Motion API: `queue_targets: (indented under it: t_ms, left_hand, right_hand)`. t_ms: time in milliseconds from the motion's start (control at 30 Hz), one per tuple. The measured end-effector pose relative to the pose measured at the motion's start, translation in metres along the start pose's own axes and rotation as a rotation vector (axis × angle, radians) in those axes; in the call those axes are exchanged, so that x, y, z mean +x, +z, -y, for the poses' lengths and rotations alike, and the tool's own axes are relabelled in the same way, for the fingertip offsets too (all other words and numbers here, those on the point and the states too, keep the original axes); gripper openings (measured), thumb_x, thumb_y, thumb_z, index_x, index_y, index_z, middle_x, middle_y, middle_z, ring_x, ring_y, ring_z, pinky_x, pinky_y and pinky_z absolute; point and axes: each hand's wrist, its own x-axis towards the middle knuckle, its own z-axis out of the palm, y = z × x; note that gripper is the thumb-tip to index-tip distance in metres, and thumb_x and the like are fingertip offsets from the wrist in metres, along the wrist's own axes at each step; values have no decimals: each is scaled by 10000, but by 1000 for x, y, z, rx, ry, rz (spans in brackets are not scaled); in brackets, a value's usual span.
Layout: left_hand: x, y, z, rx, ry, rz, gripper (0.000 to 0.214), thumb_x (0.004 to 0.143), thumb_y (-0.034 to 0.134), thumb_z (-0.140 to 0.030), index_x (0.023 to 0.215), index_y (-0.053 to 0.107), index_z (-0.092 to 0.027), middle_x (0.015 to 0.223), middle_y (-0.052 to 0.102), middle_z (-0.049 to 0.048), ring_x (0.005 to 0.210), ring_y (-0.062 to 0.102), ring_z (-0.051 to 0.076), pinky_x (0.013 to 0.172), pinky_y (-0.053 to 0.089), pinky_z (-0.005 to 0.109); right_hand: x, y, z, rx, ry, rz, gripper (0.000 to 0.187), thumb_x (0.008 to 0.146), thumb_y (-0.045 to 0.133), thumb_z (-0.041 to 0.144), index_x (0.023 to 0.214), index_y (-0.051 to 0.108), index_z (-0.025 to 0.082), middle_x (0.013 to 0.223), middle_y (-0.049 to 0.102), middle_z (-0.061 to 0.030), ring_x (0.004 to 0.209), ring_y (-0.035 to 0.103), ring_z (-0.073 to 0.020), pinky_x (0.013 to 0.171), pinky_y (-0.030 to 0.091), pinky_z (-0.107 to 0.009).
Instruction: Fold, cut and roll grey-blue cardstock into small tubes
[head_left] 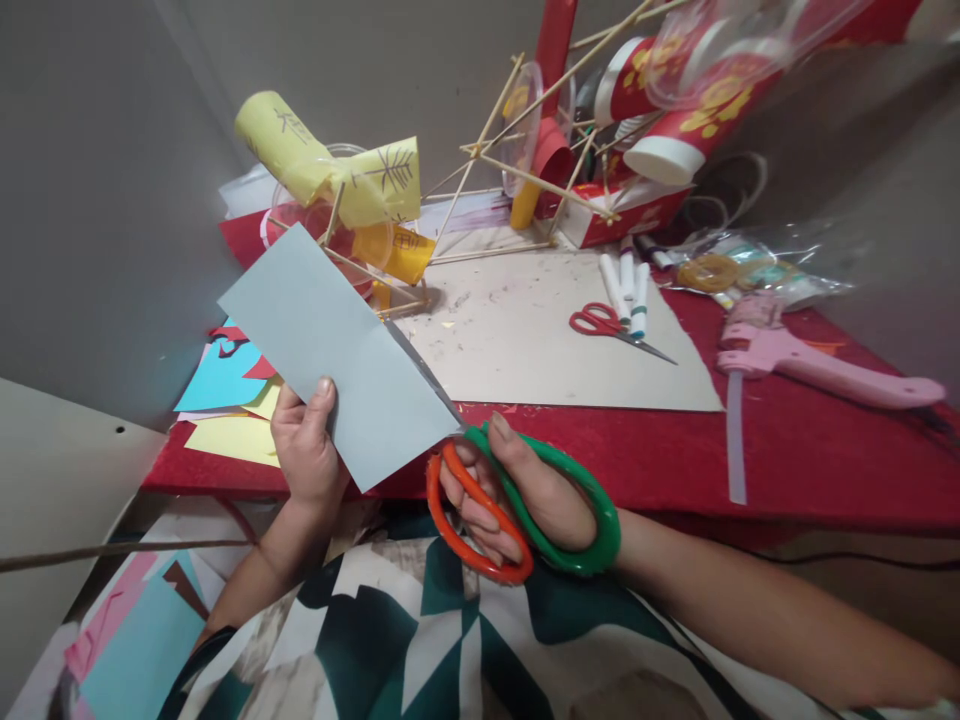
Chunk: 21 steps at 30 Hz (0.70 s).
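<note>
My left hand [309, 440] pinches a pale blue-grey rectangle of paper [337, 350] by its lower left edge, thumb on top. In my right hand [517, 490] is a large pair of scissors [574, 480] with one green and one orange handle loop. My thumb passes through the green loop, my fingers through the orange one. The dark blades lie along the right edge of the paper, partly hidden behind it. Whether the blades are fully closed I cannot tell.
Behind stand a stick frame [480, 150] with yellow paper rolls [289, 140] and red paper cups [712, 110]. On the white board [525, 360] lie red-handled scissors [600, 320] and white markers [626, 280]. A pink glue gun [817, 360] is at right, coloured paper [217, 380] at left.
</note>
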Motion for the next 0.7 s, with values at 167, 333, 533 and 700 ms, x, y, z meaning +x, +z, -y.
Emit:
queue_targets:
  t_ms: [167,333,533,700]
  left_hand:
    - [0,-2,0,-37,32,0,185,768,805,-289,925,779,-196,899,794,25,920,733,170,874,562,249]
    - [0,-10,-5,-33,-12,-21,133,769,799,-270,879,785,-196,839,790,10,839,729,146,790,566,214]
    - [-6,-12,-7,-40,-57,-7,156,753,820,-303,855,785,-189,856,803,27,784,730,157,738,577,231]
    - [-8,-12,-5,-74,-94,3,230,759,828,-324,936,768,-191,935,807,44,881,745,186,812,581,264]
  right_hand:
    - [-2,-4,1,-57,-34,15,753,774,485,912,734,550,163,424,434,70,289,369,-60,327,375,-173]
    - [-7,-14,1,-92,-75,67,718,815,520,858,831,591,143,513,465,66,361,417,-53,417,469,-188]
    - [-13,-22,-1,-74,-28,76,805,791,477,902,914,627,121,628,516,31,438,460,-58,510,541,-231]
    - [-14,-21,3,-163,-75,50,761,878,390,856,794,618,135,446,452,47,327,396,-60,389,429,-174]
